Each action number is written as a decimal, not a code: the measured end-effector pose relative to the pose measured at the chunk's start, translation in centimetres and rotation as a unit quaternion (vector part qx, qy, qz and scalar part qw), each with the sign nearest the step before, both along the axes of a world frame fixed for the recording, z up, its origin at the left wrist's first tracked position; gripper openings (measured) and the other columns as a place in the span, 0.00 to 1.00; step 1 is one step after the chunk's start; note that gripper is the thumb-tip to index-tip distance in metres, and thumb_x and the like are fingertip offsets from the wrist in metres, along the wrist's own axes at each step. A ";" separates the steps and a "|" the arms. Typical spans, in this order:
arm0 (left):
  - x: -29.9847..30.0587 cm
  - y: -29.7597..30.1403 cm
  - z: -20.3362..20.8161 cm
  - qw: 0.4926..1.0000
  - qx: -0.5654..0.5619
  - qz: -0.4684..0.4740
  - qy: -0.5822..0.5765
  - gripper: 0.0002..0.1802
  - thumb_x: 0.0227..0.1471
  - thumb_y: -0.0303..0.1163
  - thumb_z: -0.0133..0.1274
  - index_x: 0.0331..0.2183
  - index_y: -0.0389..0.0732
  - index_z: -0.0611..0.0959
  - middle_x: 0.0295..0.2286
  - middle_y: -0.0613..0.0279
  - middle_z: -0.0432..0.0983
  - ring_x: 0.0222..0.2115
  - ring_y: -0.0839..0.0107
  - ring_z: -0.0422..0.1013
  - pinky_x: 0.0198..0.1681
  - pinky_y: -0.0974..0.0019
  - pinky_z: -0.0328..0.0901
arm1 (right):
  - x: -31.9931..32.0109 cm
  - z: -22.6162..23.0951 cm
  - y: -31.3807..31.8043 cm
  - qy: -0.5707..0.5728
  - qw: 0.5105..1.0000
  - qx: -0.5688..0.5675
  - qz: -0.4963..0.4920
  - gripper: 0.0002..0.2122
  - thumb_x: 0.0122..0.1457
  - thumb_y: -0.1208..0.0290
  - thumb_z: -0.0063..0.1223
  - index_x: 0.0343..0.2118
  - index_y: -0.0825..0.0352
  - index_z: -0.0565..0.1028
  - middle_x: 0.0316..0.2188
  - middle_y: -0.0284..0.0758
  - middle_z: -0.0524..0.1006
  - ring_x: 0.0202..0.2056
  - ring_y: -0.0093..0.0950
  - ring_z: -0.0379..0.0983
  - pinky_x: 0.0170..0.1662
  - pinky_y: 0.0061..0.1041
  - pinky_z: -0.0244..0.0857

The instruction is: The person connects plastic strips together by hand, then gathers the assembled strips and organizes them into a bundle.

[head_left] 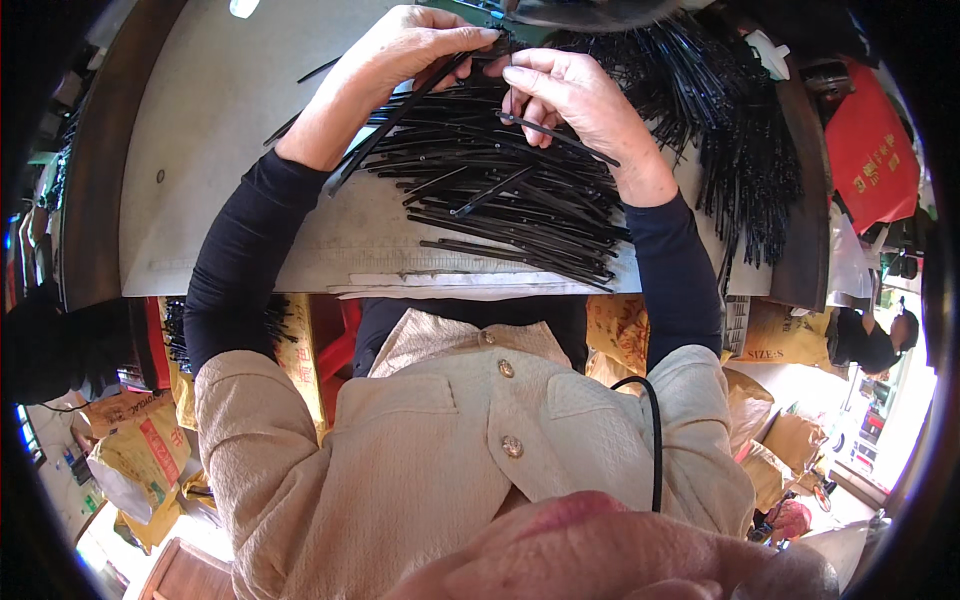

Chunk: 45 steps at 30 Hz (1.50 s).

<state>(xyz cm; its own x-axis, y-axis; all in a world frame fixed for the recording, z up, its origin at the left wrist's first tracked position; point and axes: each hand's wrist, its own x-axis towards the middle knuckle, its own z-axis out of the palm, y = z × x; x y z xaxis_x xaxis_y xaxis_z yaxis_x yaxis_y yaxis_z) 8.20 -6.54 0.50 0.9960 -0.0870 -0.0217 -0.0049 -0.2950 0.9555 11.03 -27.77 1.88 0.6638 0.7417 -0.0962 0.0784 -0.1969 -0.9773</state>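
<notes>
At the far side of the table, my left hand [425, 45] is closed around a few long black strips [385, 128], which slant down toward me past the wrist. Close beside it, my right hand [570, 90] has its fingers curled round a single thin black strip [580, 146] that sticks out below the palm. The fingertips of both hands come near each other by a small dark tangle, too fine to make out. Beneath the hands spreads a loose pile of flat black strips [520, 205], some with a small light dot near the end.
A thick heap of black strips [745, 160] hangs over the table's right side. The pale tabletop [230, 190] has a dark wooden edge [95, 190] at left. Red packaging [872, 150] stands at far right. Yellow-brown bags [145, 465] lie below, and a black cable [656, 440] crosses my jacket.
</notes>
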 end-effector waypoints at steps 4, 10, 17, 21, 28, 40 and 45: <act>-0.1 -0.4 0.5 1.000 0.005 0.001 -0.028 0.18 0.51 0.44 0.54 0.32 0.36 0.81 0.16 0.67 0.71 0.13 0.83 0.65 0.15 0.80 0.57 | -0.9 1.4 0.2 0.046 0.996 0.000 0.072 0.15 0.59 0.65 0.47 0.41 0.72 0.73 0.20 0.32 0.74 0.14 0.15 0.68 0.18 0.12 0.63; -1.2 -1.1 1.9 0.996 0.068 -0.016 -0.058 0.18 0.53 0.41 0.52 0.34 0.34 0.80 0.17 0.64 0.73 0.12 0.79 0.67 0.15 0.80 0.61 | -0.9 1.5 0.1 0.042 0.994 -0.028 0.101 0.12 0.58 0.66 0.50 0.36 0.71 0.76 0.16 0.28 0.72 0.12 0.12 0.64 0.14 0.09 0.56; -1.7 -0.2 1.6 0.989 0.077 -0.125 0.002 0.16 0.52 0.39 0.53 0.32 0.34 0.80 0.20 0.61 0.75 0.17 0.75 0.73 0.21 0.76 0.70 | 0.5 0.2 -0.4 0.004 1.000 -0.002 -0.009 0.12 0.54 0.69 0.55 0.37 0.71 0.74 0.20 0.30 0.74 0.16 0.13 0.67 0.17 0.09 0.60; -1.4 0.1 1.2 0.986 0.090 -0.138 -0.017 0.19 0.52 0.44 0.52 0.29 0.35 0.81 0.17 0.63 0.73 0.13 0.78 0.69 0.18 0.80 0.64 | 1.5 -0.4 -1.0 0.063 0.995 0.072 -0.015 0.14 0.53 0.68 0.56 0.40 0.70 0.73 0.24 0.34 0.76 0.21 0.16 0.71 0.24 0.12 0.69; -0.9 0.7 1.5 0.980 0.149 -0.119 -0.060 0.24 0.51 0.51 0.51 0.28 0.37 0.82 0.17 0.64 0.72 0.11 0.81 0.65 0.17 0.82 0.61 | 3.5 -1.3 -2.4 0.160 0.968 0.193 -0.011 0.12 0.57 0.69 0.51 0.41 0.70 0.72 0.33 0.45 0.77 0.30 0.28 0.78 0.33 0.21 0.75; 0.4 2.3 -0.6 0.999 0.023 -0.001 -0.036 0.21 0.53 0.48 0.51 0.32 0.37 0.81 0.13 0.73 0.61 0.12 0.85 0.57 0.14 0.81 0.51 | 3.6 -2.0 -2.3 0.099 0.956 0.256 -0.106 0.11 0.59 0.72 0.47 0.41 0.72 0.72 0.35 0.47 0.76 0.34 0.33 0.77 0.35 0.24 0.75; 0.4 2.2 -0.5 0.998 0.046 -0.004 -0.037 0.20 0.53 0.46 0.52 0.32 0.36 0.81 0.12 0.74 0.59 0.12 0.86 0.56 0.14 0.81 0.50 | 3.6 -2.1 -2.1 0.097 0.956 0.254 -0.113 0.10 0.59 0.72 0.46 0.40 0.73 0.72 0.34 0.48 0.76 0.34 0.34 0.77 0.35 0.24 0.75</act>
